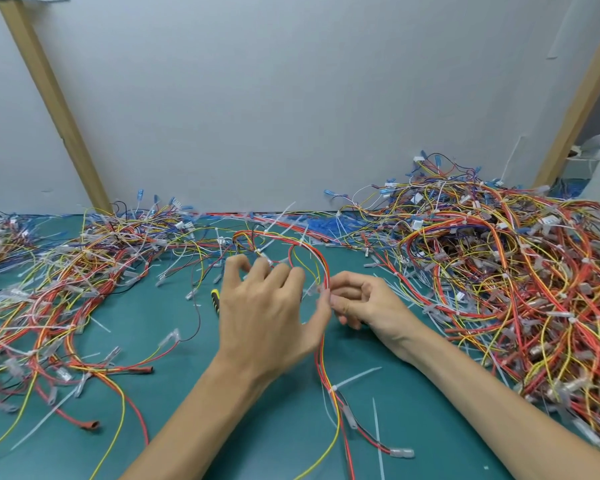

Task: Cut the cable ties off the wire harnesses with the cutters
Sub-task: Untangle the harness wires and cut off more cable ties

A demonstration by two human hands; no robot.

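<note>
A wire harness (321, 344) of red, yellow and orange wires loops across the green mat (264, 438) in the middle. My right hand (364, 301) pinches this harness at a white cable tie (321, 289) near the top of the loop. My left hand (269, 306) hovers just left of it, fingers spread and thumb beside the same spot. Another white cable tie (335, 389) sits lower on the harness. Only the yellow and black handle of the cutters (216, 301) shows, lying on the mat behind my left hand.
A big heap of tied harnesses (499, 271) fills the right side. Loose wires (66, 289) and cut tie pieces spread over the left. A grey wall (291, 98) stands behind the mat, with wooden struts (49, 95) leaning at both sides.
</note>
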